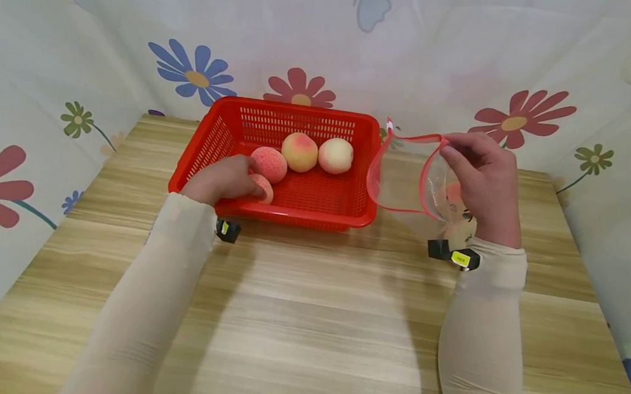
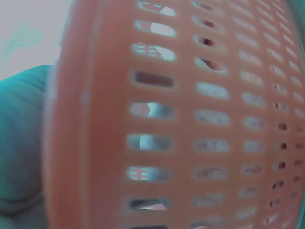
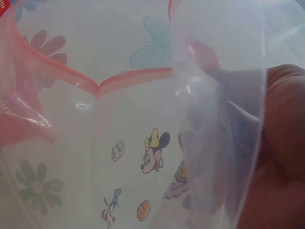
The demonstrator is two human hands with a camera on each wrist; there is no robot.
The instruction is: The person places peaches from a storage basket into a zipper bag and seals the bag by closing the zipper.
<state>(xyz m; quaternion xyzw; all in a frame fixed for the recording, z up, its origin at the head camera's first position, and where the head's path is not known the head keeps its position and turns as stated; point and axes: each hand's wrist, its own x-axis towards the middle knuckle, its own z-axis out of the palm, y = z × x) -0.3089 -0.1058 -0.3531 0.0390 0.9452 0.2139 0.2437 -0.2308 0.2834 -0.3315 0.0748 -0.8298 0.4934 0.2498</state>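
Observation:
My left hand [image 1: 225, 179] reaches over the near left side of the red basket [image 1: 314, 217], its fingers curled on a pink peach [image 1: 263, 188] inside. Touching that peach is a second pink peach [image 1: 269, 164]. Farther right in the basket lie a yellow-pink peach [image 1: 299, 152] and a pale peach [image 1: 336, 156]. My right hand [image 1: 486, 179] pinches the red-edged rim of a clear plastic bag [image 1: 406, 176], whose mouth gapes toward the basket. Cartoon prints [image 3: 153, 155] show on the bag in the right wrist view. In the left wrist view, the basket's slotted wall [image 2: 109, 124] hides the fingertips.
Basket and bag are on a wood-grain table [image 1: 311, 320]. Behind and beside the table hangs a white cloth [image 1: 437, 58] with printed flowers and a butterfly. The bag stands just right of the basket.

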